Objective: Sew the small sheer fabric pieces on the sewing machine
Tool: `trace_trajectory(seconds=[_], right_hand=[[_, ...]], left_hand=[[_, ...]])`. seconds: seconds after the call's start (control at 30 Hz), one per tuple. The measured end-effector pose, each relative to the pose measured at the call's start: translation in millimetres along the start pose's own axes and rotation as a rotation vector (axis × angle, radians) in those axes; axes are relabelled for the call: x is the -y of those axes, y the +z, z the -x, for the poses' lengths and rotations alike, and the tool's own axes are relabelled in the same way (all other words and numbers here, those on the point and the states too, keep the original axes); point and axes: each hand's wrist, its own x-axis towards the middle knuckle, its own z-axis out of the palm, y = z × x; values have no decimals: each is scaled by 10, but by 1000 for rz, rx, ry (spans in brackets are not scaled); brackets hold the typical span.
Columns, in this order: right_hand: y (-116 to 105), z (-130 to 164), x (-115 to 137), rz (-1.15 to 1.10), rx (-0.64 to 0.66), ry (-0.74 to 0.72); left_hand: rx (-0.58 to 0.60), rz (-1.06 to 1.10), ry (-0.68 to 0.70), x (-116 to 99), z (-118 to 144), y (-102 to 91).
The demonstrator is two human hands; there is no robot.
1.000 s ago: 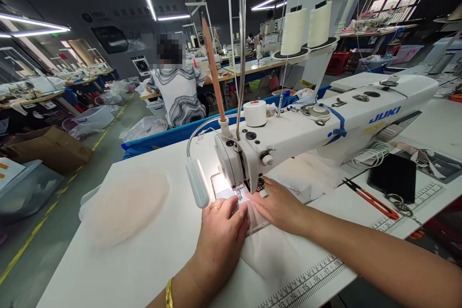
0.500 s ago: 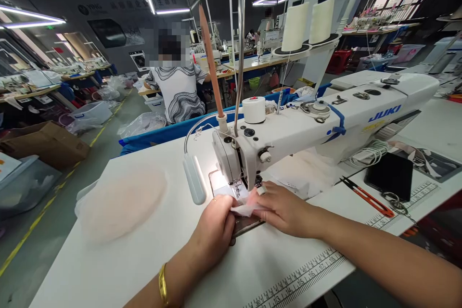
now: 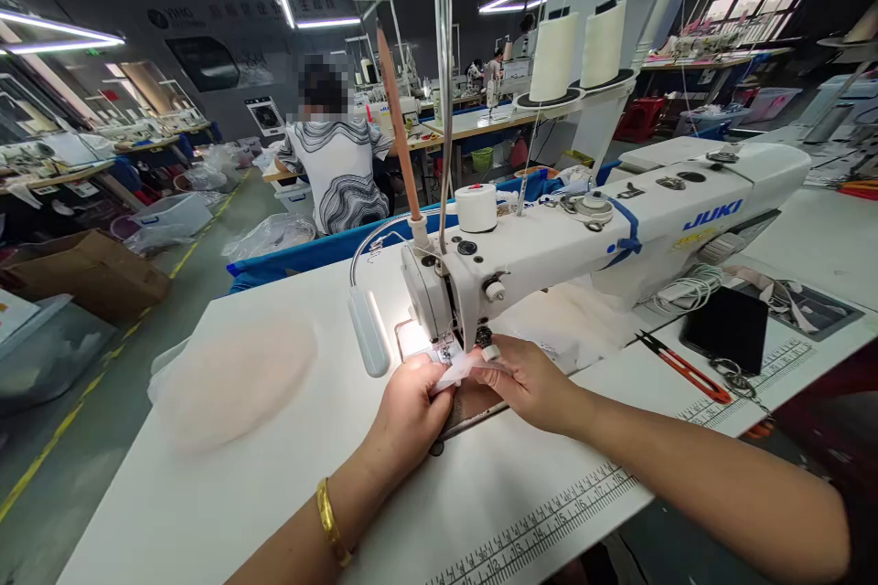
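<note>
I've lifted the small sheer white fabric piece (image 3: 458, 369) off the surface, my left hand (image 3: 412, 411) and right hand (image 3: 528, 379) pinching its ends below the white sewing machine (image 3: 583, 233) needle.

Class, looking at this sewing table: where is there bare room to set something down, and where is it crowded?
Bare: the white tabletop between the pale round fabric pile and the left hand. Crowded: right end, around the red thread snips and black flat pouch.
</note>
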Motion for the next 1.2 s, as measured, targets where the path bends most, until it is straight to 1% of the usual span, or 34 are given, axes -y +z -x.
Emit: trace_trajectory(seconds=[0.1, 0.2, 0.23, 0.3, 0.37, 0.43, 0.5, 0.6, 0.67, 0.9, 1.03, 1.2], right_hand=[[-3, 5, 5, 39, 3, -4], [-29, 16, 6, 124, 49, -65], [-41, 22, 6, 145, 87, -110], [-69, 37, 10, 181, 210, -236], [-98, 54, 19, 218, 345, -349], [-125, 66, 36, 256, 431, -387], [-148, 68, 57, 274, 465, -367], [-166, 56, 81, 283, 492, -335], [-167, 46, 80, 296, 487, -330], [-101, 54, -63, 375, 424, -333], [-65, 48, -125, 455, 418, -305], [-38, 17, -147, 545, 419, -279]], left_hand=[[-21, 21, 16, 0, 5, -15], [-62, 21, 138, -9, 39, -32], [-74, 11, 196, -13, 63, -36], [-86, -23, 305, -28, 137, -42], [-67, -59, 366, -48, 229, -44], [-26, -85, 380, -68, 312, -45], [9, -117, 386, -80, 365, -46], [26, -158, 393, -81, 380, -50], [23, -167, 384, -77, 365, -55], [-60, -173, 364, -50, 282, -57], [-94, -186, 378, -10, 221, -58], [-103, -226, 403, 74, 152, -70]])
